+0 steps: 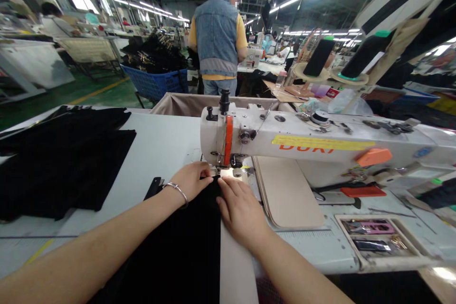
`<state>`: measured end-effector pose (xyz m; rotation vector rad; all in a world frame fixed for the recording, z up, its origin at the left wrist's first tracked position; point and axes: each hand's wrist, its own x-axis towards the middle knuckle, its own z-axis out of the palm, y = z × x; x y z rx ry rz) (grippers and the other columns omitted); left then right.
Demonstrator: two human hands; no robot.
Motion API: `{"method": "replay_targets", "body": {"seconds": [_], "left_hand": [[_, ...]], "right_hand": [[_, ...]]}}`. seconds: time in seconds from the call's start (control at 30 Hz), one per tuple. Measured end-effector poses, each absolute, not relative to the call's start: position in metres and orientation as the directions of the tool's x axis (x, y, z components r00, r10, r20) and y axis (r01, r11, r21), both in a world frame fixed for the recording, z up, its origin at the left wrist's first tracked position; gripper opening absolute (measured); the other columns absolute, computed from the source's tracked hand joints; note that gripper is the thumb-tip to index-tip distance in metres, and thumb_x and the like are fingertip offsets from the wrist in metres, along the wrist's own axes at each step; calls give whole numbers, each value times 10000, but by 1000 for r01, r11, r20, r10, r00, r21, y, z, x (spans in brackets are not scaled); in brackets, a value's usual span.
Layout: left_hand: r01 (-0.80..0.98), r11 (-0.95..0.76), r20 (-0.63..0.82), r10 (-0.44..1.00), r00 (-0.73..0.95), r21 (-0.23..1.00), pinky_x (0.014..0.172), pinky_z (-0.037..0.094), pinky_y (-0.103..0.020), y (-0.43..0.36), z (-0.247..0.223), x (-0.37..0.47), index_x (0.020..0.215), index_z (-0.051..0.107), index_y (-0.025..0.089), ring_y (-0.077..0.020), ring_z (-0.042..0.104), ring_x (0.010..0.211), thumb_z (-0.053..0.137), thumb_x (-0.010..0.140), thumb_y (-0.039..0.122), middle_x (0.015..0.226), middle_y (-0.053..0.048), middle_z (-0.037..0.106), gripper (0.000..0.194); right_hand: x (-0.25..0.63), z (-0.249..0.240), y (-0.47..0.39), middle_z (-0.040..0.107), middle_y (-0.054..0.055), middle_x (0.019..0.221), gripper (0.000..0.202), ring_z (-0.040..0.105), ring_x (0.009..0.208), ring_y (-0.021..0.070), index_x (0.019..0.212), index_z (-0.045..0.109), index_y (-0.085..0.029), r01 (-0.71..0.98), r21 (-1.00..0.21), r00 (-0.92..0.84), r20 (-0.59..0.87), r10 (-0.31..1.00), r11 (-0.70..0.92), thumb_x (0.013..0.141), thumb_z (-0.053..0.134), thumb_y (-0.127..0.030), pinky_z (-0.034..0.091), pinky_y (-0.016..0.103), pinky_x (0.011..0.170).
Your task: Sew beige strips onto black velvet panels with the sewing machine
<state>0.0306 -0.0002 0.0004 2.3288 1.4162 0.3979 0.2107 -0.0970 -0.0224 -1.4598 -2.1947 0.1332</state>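
A long black fabric piece (192,247) runs from the near edge up to the needle area of a white sewing machine (263,128). With thumb and fingers closed, my left hand (192,181) pinches the fabric's far end just left of the presser foot; a silver bracelet circles the wrist. My right hand (244,209) rests along the fabric's right edge, fingers stretched out and fingertips close to the foot, thumb apart. Light from the machine falls on the needle plate. My fingers partly hide the fabric's end.
Black cut pieces (64,161) lie stacked at left. Beige panels (290,190) sit under the machine arm. At right are a compartment tray (381,242) with small tools and black thread cones (320,57). A person in a denim vest (217,33) stands behind, near a blue basket (156,83).
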Motion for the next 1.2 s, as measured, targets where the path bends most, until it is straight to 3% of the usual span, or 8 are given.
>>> {"method": "replay_targets", "body": {"seconds": [0.4,0.6,0.7,1.03,1.2], "left_hand": [[808,-414,78,903,422,420,784,511,-353,4,-2,35,873,663,162,-229,644,859,619,854,208,922,-69,681,66],[606,-744,223,665,713,282,1087,424,-433,-30,-4,19,1155,656,170,-243,553,1209,595,912,176,1258,-86,634,250],[582,-777,252,629,736,239,1143,380,-464,-40,-13,13,1274,596,157,-231,515,1285,525,963,197,1353,-98,592,322],[566,-803,289,596,749,186,1163,365,-490,-34,-26,15,1270,594,165,-223,510,1304,451,988,180,1357,-95,593,316],[587,-777,223,629,745,228,1171,333,-520,-38,-19,10,1294,587,153,-235,481,1340,464,980,169,1390,-115,568,338]], "right_hand": [[209,-18,-96,548,123,1330,476,473,1227,285,1413,465,-153,842,-365,-291,315,904,398,972,549,-313,394,453,1077],[211,-16,-98,551,93,1319,415,481,1218,261,1348,514,-188,811,-406,-300,331,895,422,951,592,-283,393,423,1080],[211,-16,-97,553,84,1317,388,486,1209,254,1316,529,-192,810,-406,-293,344,892,423,942,603,-262,399,418,1074],[208,-21,-97,577,97,1289,370,511,1208,266,1304,537,-202,839,-358,-272,376,886,410,941,589,-254,427,452,1057],[209,-18,-106,585,104,1284,389,518,1203,268,1331,535,-187,841,-370,-265,354,897,394,950,582,-252,433,453,1060]]}}
